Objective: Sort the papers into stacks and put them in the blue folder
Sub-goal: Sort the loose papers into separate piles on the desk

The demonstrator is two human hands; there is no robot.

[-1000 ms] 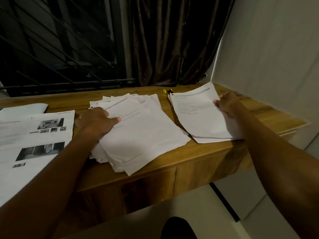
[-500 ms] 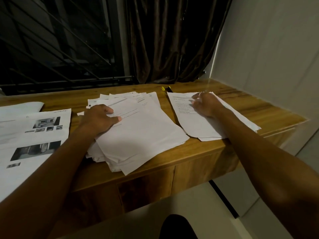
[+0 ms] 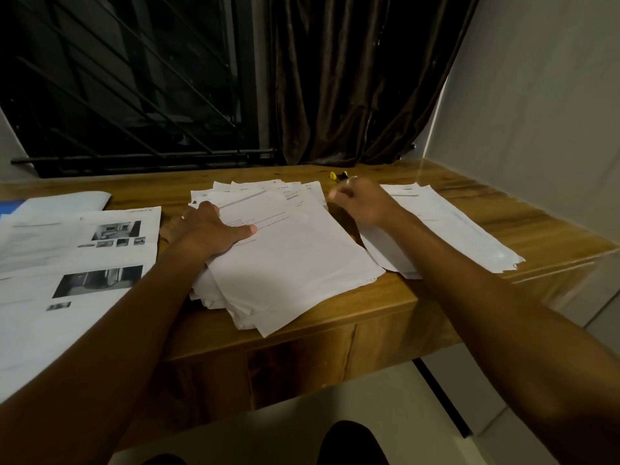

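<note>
A: We start with the wooden desk (image 3: 453,297), running under a barred window (image 3: 127,82) and a dark curtain (image 3: 352,78).

B: On it we count three lots of paper: printed sheets with photos (image 3: 67,263) at the left, a loose fanned middle pile (image 3: 295,260), and a smaller right stack (image 3: 453,226).

A: And the blue folder (image 3: 8,204)?

B: We see only a blue sliver at the far left edge, under the sheets.

A: Our left hand (image 3: 204,231) lies flat on the middle pile, fingers spread, thumb out.

B: Our right hand (image 3: 362,204) hovers between the two right-hand lots, fingers curled in; we cannot tell whether it pinches anything.

A: Smallest, a yellow object (image 3: 333,176) just beyond that hand.
</note>
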